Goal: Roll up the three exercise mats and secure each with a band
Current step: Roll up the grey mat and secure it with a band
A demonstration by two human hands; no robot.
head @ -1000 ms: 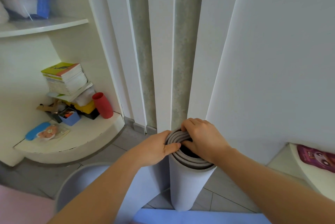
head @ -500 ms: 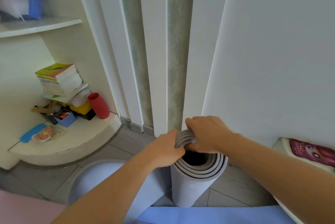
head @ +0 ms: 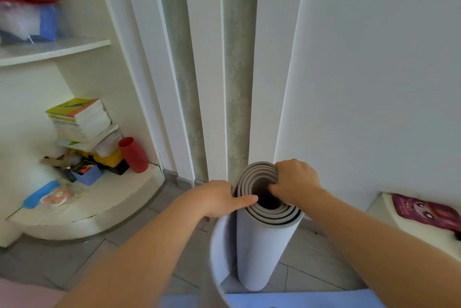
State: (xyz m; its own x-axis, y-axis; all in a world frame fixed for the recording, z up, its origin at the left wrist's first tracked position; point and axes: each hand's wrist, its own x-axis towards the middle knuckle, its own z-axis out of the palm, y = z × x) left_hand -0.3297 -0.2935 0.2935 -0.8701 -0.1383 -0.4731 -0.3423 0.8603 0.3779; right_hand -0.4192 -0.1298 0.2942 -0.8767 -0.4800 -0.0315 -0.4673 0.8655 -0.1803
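Fingers (head: pixel 274 186) of my right hand (head: pixel 295 180) curl over the top edge of the rolled mat (head: pixel 264 245) and hook into its dark hollow core, gripping the grey layers there. My left hand (head: pixel 214 199) holds the roll's left side: the thumb (head: pixel 245 200) lies straight across the rim, and the other fingers wrap down behind the outer layer, their tips hidden. The mat stands upright on the tiled floor (head: pixel 311 258) at lower centre of the frame, just before the white wall panels. Its loose outer flap bows out toward the lower left. At left, a curved shelf (head: pixel 119 198) carries stacked books (head: pixel 79 119) and a red cup (head: pixel 133 155).
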